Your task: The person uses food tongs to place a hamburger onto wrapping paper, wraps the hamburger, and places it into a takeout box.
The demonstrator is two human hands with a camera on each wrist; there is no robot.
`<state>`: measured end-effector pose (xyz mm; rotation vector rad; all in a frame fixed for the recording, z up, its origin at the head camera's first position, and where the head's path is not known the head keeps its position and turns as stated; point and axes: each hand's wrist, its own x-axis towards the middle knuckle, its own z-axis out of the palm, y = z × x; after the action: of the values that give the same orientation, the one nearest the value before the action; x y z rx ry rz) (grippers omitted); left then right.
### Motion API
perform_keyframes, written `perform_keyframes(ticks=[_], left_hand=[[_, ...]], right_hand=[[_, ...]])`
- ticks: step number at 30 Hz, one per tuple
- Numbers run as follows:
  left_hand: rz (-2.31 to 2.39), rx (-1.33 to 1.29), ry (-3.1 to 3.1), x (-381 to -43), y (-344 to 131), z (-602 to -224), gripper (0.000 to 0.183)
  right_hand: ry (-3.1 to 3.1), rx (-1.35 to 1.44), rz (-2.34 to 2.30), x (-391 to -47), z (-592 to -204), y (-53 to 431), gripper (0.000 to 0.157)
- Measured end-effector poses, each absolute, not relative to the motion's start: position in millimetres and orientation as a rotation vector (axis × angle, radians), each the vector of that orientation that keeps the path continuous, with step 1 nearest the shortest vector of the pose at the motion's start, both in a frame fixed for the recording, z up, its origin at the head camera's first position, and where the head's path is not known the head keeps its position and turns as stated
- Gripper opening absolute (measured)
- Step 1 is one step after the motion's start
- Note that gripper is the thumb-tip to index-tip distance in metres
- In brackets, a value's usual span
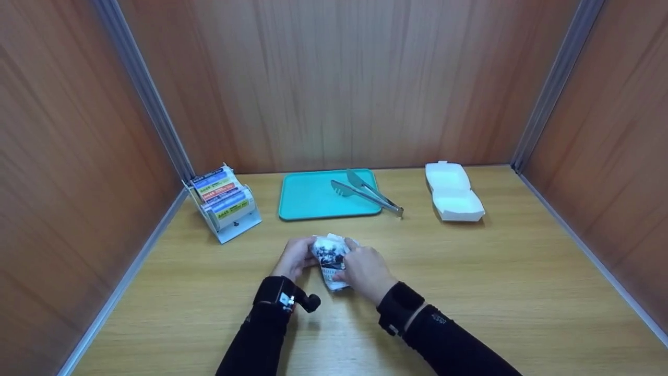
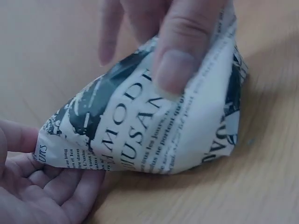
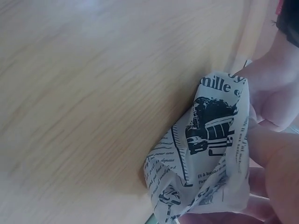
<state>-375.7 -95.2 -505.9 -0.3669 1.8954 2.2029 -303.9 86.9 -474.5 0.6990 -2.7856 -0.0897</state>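
Observation:
A packet of newsprint-patterned wrapping paper (image 1: 330, 261), folded and creased, sits on the table in front of me; whatever is inside is hidden. My left hand (image 1: 296, 258) pinches its left corner between thumb and curled fingers, as the left wrist view shows. From the other side my right hand (image 1: 368, 271) grips the packet, its thumb (image 2: 176, 70) across the printed front and its fingers around the back. In the right wrist view the packet (image 3: 205, 144) shows a folded flap, with both hands along its right edge.
Behind the hands lies a turquoise tray (image 1: 308, 196), with metal tongs (image 1: 368, 196) reaching over its right edge. An opened white clamshell box (image 1: 455, 193) stands at the back right. At the left is a white rack (image 1: 224, 203) of colourful printed packets. Wooden panels enclose the table.

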Motion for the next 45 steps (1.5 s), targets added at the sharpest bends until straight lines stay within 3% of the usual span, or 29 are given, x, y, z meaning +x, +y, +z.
perform_keyframes(ticks=[7,12,18,24,29,37,41,45], left_hand=[[2.010,-0.392,2.511,-363,-85,-497,0.017],[1.583,0.054,2.889,-334,-87,-485,0.009],[1.250,0.442,2.918,-315,-80,-490,0.037],[1.052,0.649,3.070,-313,-76,-495,0.045],[0.900,0.721,3.163,-315,-76,-496,0.033],[0.417,0.722,3.427,-312,-75,-496,0.012],[0.276,0.793,3.479,-309,-75,-499,0.012],[0.327,0.846,3.412,-305,-77,-502,0.014]], right_hand=[[-2.814,0.659,0.032,-310,-473,95,0.064],[-2.728,0.615,0.056,-316,-468,98,0.065],[-2.640,0.567,-0.018,-322,-471,100,0.062],[-2.666,0.605,0.085,-331,-469,108,0.046],[-2.712,0.697,0.301,-340,-468,116,0.027],[-2.783,0.858,0.397,-345,-474,117,0.032],[-2.747,0.887,0.384,-343,-476,115,0.021],[-2.810,0.896,0.377,-340,-475,110,0.021]])
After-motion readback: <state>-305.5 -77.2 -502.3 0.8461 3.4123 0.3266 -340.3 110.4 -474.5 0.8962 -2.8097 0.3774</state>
